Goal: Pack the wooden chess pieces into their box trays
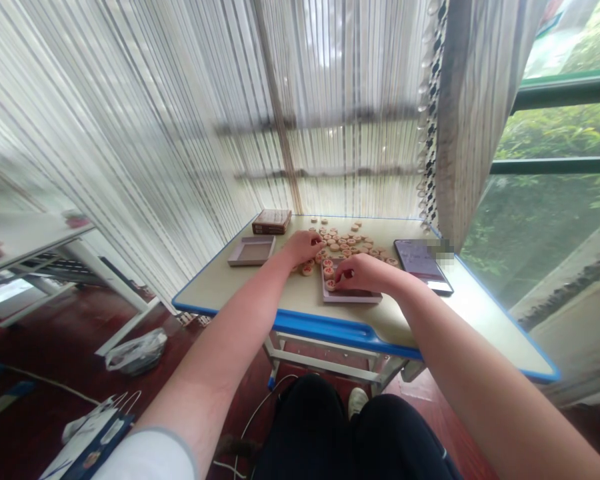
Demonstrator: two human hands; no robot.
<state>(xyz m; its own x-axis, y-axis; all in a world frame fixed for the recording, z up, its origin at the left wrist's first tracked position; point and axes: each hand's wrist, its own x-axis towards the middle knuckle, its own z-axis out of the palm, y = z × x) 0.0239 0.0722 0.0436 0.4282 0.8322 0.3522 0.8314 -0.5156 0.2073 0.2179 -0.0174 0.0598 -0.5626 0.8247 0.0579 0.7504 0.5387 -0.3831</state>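
Observation:
Several round wooden game pieces [347, 241] with red and dark marks lie scattered on a beige table with a blue edge [325, 325]. My left hand [304, 247] rests on the left side of the pile, fingers curled over pieces. My right hand [363, 272] hovers over a shallow grey tray [351, 296] near the front edge, fingers pinched on a piece. A few pieces [329, 273] lie in the tray's left part.
A second grey tray [253, 251] and a brown box [272, 221] sit at the table's left rear. A phone [423, 265] lies to the right. Striped curtains hang behind, a window at right. Bags and cables lie on the red floor at left.

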